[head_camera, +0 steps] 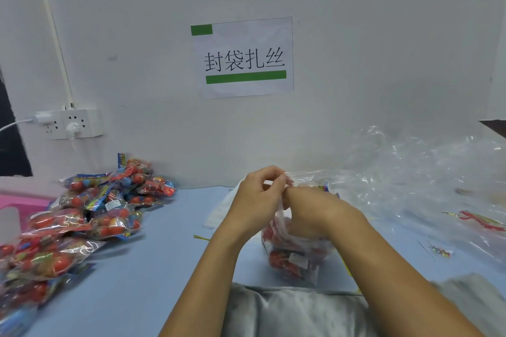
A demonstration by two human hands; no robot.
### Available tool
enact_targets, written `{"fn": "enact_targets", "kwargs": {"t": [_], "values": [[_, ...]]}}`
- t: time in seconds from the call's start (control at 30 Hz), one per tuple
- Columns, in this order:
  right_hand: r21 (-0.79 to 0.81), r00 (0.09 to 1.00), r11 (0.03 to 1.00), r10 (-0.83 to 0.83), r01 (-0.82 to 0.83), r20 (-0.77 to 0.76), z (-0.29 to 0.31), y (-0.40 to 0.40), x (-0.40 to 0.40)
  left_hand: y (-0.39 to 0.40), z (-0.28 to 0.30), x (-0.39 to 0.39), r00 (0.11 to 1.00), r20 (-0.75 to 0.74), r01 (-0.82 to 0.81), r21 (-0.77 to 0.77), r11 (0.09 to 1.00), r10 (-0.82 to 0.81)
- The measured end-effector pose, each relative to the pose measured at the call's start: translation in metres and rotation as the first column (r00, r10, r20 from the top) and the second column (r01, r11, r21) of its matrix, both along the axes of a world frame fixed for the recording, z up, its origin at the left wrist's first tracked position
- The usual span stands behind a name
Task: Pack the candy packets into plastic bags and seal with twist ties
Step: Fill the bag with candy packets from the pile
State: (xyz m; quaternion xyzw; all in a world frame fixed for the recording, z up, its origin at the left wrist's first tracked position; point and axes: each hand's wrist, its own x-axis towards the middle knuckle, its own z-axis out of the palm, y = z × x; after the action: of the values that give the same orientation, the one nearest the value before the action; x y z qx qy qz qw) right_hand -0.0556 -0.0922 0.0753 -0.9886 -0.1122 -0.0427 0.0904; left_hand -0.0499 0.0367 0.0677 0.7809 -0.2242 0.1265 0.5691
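hands meet over the blue table (153,249), where we see the left hand (257,200) pinching the gathered neck of a clear plastic bag (295,252) of red candy packets. the right hand (309,208) curls around the same neck just beside it. loose candy packets (90,208) lie heaped at left, empty plastic bags (427,178) at right, a twist tie (201,238) near the left wrist.
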Motion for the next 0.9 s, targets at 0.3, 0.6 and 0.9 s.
{"fn": "enact_targets", "kwargs": {"t": [0.3, 0.6, 0.9], "values": [[-0.044, 0.998, 0.998, 0.033, -0.035, -0.056, -0.001, -0.001, 0.003, 0.004, -0.004, 0.006, 0.998, 0.022, -0.055, 0.009, 0.998, 0.054], [0.167, 0.995, 0.982, 0.093, -0.084, -0.047, 0.010, -0.021, 0.002, 0.002, -0.005, 0.005, 0.997, -0.024, -0.074, -0.072, 0.995, 0.072], [0.363, 0.997, 0.928, 0.080, -0.082, 0.019, 0.006, -0.024, 0.004, 0.018, -0.023, 0.012, 0.874, -0.486, 0.112, 0.213, 0.971, 0.006]]}}
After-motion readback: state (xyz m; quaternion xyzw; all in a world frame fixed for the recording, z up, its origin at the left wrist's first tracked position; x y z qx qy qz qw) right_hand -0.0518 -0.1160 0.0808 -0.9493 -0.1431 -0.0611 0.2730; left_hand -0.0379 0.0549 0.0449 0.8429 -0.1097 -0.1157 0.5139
